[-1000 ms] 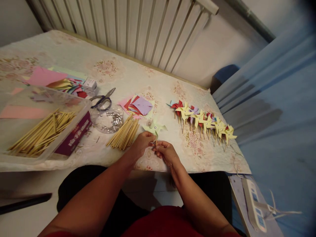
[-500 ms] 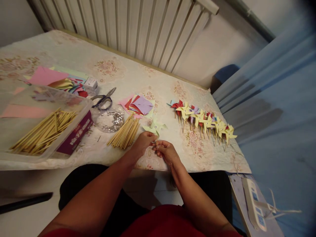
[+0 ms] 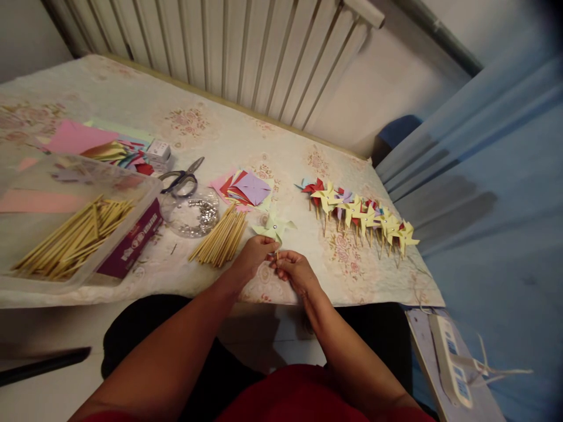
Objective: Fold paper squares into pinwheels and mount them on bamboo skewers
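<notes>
A pale green paper pinwheel point(image 3: 275, 226) with a silvery pin at its centre is held over the near part of the table. The fingers of my left hand point(image 3: 255, 253) pinch it at its lower edge. Just below, my right hand point(image 3: 295, 268) is closed around its wooden stick, of which only a short piece shows between the fingers. Left of my hands lies a fanned bundle of wooden sticks point(image 3: 220, 235). Behind the pinwheel rests a stack of coloured paper squares point(image 3: 250, 187), lilac on top.
A round clear dish point(image 3: 180, 218) contains silvery pins. Scissors point(image 3: 183, 177) lie behind it. At left stands a plastic box point(image 3: 88, 275) with more sticks, coloured paper point(image 3: 81, 138) beyond. Finished pinwheels point(image 3: 352, 210) lie in a row at right. A power strip point(image 3: 449, 357) is at lower right.
The whole view has shifted slightly. Both hands keep their hold on the pinwheel and its stick, with no other clear movement.
</notes>
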`<move>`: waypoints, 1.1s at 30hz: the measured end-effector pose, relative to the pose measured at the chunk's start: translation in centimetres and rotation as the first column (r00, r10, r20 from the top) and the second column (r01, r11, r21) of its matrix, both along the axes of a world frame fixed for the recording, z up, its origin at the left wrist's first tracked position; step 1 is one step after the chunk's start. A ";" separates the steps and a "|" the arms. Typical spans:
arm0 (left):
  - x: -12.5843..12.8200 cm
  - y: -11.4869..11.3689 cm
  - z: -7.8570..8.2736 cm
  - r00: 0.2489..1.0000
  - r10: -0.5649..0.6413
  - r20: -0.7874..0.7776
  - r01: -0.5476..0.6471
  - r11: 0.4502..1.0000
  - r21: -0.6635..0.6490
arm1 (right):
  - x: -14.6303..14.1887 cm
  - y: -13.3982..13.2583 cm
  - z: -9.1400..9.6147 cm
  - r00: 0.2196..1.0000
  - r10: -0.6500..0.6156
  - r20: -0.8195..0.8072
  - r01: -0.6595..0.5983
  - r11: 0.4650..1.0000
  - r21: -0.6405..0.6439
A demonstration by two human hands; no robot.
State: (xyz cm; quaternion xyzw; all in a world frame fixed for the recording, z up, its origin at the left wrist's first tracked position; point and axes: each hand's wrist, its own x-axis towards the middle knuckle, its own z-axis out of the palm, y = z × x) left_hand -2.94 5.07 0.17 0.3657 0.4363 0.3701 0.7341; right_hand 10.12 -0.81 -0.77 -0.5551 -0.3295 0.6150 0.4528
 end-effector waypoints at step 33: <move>-0.2 -0.7 -0.9 0.974 0.061 -0.219 -0.003 0.967 0.256 | 0.1 0.2 -0.5 0.994 -0.081 -0.069 0.084 0.996 0.038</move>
